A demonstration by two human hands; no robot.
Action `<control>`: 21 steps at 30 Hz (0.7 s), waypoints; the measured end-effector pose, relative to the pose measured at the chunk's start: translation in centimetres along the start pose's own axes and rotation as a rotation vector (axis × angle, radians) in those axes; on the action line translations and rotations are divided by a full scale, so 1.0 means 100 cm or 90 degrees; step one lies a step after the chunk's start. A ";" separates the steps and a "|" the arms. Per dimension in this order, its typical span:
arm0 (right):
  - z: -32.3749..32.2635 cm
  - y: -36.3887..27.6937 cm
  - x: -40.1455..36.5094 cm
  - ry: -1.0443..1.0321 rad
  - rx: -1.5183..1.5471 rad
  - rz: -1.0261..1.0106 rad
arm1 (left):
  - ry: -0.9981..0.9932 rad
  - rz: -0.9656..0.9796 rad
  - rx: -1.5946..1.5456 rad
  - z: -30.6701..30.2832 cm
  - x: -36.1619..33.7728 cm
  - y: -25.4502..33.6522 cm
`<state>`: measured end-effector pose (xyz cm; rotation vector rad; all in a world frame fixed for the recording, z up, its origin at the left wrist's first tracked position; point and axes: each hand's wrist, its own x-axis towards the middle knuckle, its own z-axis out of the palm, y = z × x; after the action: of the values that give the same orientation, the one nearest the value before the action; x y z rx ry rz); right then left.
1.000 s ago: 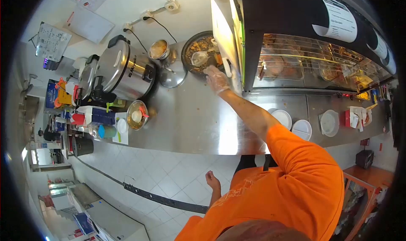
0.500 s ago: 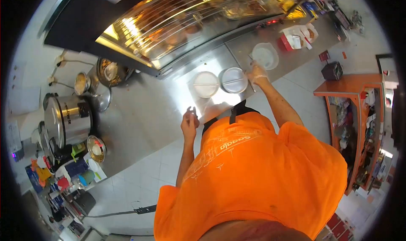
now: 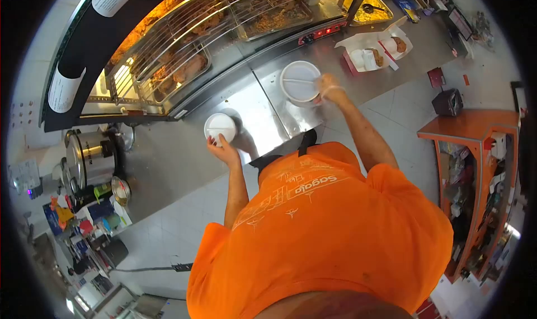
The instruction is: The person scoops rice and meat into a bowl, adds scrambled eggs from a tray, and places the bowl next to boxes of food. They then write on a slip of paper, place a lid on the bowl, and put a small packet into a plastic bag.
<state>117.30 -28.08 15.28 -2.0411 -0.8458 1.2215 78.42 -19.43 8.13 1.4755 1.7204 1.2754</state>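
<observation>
On the steel counter (image 3: 162,156) are two round white lids, each with a straight bar across its top. My left hand (image 3: 225,152) has its fingers at the near rim of the left lid (image 3: 218,122), one finger lying over its top. My right hand (image 3: 331,89), in a clear plastic glove, grips the right edge of the other lid (image 3: 296,79). That lid sits over a round, clear bowl (image 3: 305,103), mostly hidden beneath it. Motion slightly blurs the right fingers.
A lit warming cabinet (image 3: 224,64) with fried food on trays runs along the back. An open red-and-white food box (image 3: 366,60) stands to the right. At far left is a large steel pot (image 3: 99,161). An orange shelf unit (image 3: 472,123) stands at right.
The view has shifted right. My right hand has carried one lid from beside the other onto the clear bowl. My left hand has reached forward from the counter's edge to the left lid.
</observation>
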 end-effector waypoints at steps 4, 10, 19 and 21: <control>-0.011 0.078 0.112 -0.054 -0.159 0.070 | -0.001 -0.101 -0.036 0.021 -0.044 0.045; -0.003 0.048 0.090 -0.009 0.094 0.157 | -0.022 -0.054 -0.004 0.015 -0.064 0.025; -0.038 0.054 0.057 0.104 0.156 -0.142 | 0.077 -0.005 0.022 -0.016 -0.011 0.024; -0.049 0.042 0.033 0.092 0.387 -0.001 | 0.126 0.039 0.068 -0.028 0.027 0.038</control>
<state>123.82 -28.96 12.30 -1.6033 -0.3442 1.1378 76.97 -17.92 13.20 1.5161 1.9097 1.4225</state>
